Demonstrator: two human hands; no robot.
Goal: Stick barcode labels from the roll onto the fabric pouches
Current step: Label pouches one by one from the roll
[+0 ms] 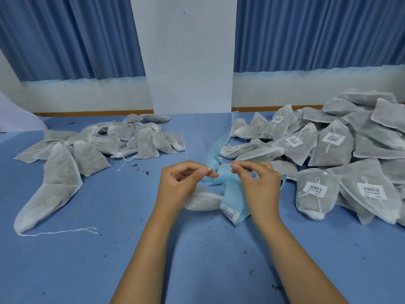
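Left hand (186,178) and right hand (254,178) each pinch blue label strip (230,189) over blue table (197,249), above 1 pouch (201,200). Unlabelled pouches (98,145) left, labelled pile (328,150) right.

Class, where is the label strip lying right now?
In the head view, the blue label strip lies mid-table under the left hand and right hand, both pinching it, with the labelled pouches to its right.
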